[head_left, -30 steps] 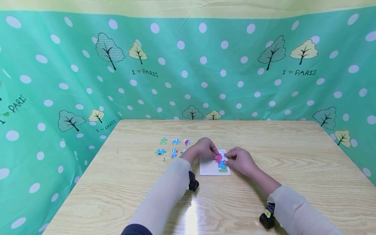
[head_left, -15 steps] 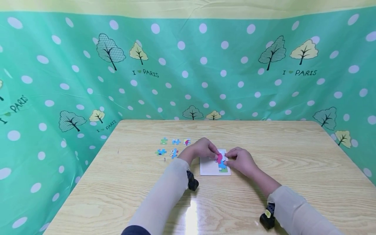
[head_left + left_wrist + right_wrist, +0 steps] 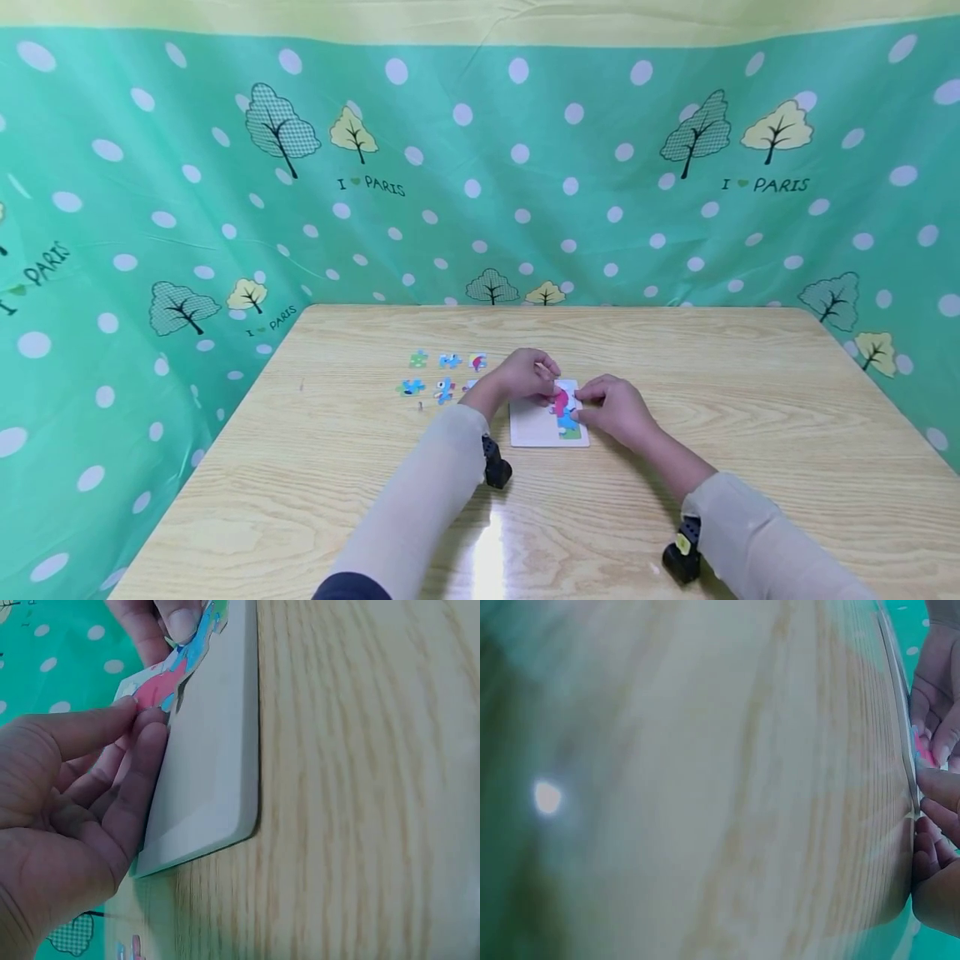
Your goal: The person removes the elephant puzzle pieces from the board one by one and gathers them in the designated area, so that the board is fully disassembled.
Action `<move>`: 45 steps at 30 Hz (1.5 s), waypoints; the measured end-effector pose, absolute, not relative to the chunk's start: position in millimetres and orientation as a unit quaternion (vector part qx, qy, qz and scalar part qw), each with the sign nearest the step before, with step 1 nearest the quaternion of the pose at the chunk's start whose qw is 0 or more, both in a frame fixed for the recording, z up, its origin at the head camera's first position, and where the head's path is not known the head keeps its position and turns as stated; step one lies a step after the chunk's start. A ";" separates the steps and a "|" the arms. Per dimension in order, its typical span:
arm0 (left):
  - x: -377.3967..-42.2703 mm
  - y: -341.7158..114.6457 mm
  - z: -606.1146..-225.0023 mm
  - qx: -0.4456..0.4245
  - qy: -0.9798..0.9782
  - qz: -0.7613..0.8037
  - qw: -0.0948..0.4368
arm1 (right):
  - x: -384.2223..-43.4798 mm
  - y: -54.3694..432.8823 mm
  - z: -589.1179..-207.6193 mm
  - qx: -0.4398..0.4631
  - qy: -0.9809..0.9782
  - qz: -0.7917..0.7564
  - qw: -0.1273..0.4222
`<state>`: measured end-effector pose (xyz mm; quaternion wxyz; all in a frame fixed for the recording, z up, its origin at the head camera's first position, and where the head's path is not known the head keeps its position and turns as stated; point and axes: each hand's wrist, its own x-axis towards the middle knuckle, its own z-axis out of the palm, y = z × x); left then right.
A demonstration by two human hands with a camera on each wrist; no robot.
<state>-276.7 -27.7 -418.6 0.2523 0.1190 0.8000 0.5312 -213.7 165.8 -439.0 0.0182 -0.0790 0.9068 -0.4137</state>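
A white puzzle tray (image 3: pixel 531 430) lies on the table, with several joined jigsaw pieces along its right side. Near its far edge, my left hand (image 3: pixel 525 377) pinches the edge of a pink jigsaw piece (image 3: pixel 161 688). In the head view its upper finger is raised clear of the thumb. My right hand (image 3: pixel 617 410) grips the tray's right side; its thumb presses on a blue jigsaw piece (image 3: pixel 196 646) and a finger touches near the far corner. The right hand's lower fingers curl beside the tray in the right wrist view.
Left of the tray lie several loose jigsaw pieces, including a green one (image 3: pixel 417 359), a blue one (image 3: pixel 411 388) and a bird-patterned one (image 3: pixel 444 390). My left forearm overlaps another piece. A green dotted curtain (image 3: pixel 480 167) hangs behind the wooden table (image 3: pixel 712 367).
The left hand's upper finger has lifted and drawn slightly back from the pink jigsaw piece. The right hand and the tray have stayed in place.
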 end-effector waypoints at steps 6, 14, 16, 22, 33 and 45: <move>-277.9 -25.0 -422.3 0.103 0.787 0.548 0.263 | -212.9 165.6 -435.7 -0.066 0.909 -0.411 0.029; -279.2 -24.6 -423.8 0.081 0.759 0.582 0.279 | -213.4 164.6 -434.1 -0.064 0.913 -0.403 0.033; -279.4 -24.8 -424.3 0.081 0.757 0.584 0.280 | -213.5 164.0 -433.1 -0.064 0.913 -0.400 0.035; -279.0 -25.8 -425.2 0.083 0.749 0.593 0.283 | -213.3 162.5 -430.0 -0.054 0.915 -0.397 0.042; -277.9 -26.7 -425.4 0.079 0.743 0.602 0.281 | -213.2 159.9 -426.5 -0.038 0.916 -0.395 0.052; -281.3 -35.7 -425.7 0.095 0.763 0.590 0.247 | -213.7 159.1 -424.8 -0.020 0.916 -0.396 0.060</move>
